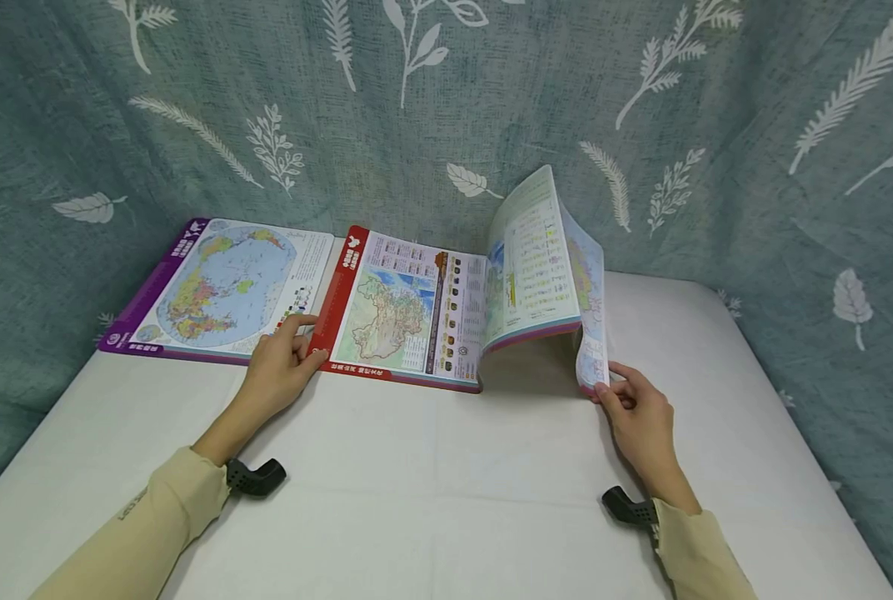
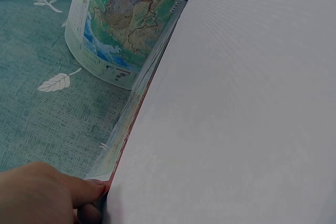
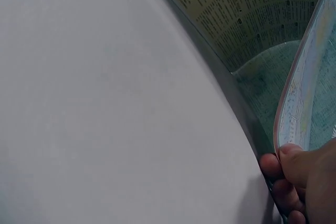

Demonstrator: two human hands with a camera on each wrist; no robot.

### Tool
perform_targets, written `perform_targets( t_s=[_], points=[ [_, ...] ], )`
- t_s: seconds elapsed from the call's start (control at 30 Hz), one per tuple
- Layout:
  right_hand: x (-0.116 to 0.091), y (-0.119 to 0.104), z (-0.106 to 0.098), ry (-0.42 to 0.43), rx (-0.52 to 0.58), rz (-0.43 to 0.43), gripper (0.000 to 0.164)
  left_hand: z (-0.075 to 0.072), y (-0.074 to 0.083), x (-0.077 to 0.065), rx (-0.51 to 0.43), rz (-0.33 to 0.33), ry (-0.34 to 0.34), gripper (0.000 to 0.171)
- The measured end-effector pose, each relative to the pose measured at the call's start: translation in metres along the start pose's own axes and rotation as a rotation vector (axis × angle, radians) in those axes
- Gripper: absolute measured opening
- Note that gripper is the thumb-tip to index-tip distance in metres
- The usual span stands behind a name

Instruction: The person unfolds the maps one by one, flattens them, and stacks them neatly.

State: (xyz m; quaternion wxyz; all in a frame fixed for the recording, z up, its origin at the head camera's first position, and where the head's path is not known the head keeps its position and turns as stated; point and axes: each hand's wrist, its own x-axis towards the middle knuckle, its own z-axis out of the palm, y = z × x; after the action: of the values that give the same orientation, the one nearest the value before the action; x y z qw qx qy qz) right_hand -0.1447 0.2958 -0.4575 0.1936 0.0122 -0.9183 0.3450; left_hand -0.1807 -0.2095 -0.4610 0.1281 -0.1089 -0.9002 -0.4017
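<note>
A red-bordered map [image 1: 394, 325] with several panels lies left of centre, its left panel flat on the white table. My left hand [image 1: 281, 358] pinches that panel's near left corner; the left wrist view shows the thumb on the red edge. One middle panel [image 1: 532, 258] stands up and curves over, printed with rows of text and pictures. Farther right, a bent panel [image 1: 589, 317] rises from the near edge. My right hand [image 1: 641, 417] pinches its lower corner between thumb and fingers, as the right wrist view [image 3: 315, 177] also shows.
A purple-bordered world map [image 1: 225, 287] lies flat at the left, its right side against the red-bordered one. Behind the white table [image 1: 431, 500] hangs a teal curtain [image 1: 416, 125] with white leaf prints. Each wrist bears a black strap piece [image 1: 255, 477].
</note>
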Motion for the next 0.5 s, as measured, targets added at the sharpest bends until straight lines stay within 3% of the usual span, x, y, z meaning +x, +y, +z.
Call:
perform_targets(
  t_s=[0.5],
  points=[
    [-0.002,0.011,-0.016,0.003,-0.052,0.068,0.037,0.0,0.003,0.0,0.004,-0.025,-0.012,0.049]
  ],
)
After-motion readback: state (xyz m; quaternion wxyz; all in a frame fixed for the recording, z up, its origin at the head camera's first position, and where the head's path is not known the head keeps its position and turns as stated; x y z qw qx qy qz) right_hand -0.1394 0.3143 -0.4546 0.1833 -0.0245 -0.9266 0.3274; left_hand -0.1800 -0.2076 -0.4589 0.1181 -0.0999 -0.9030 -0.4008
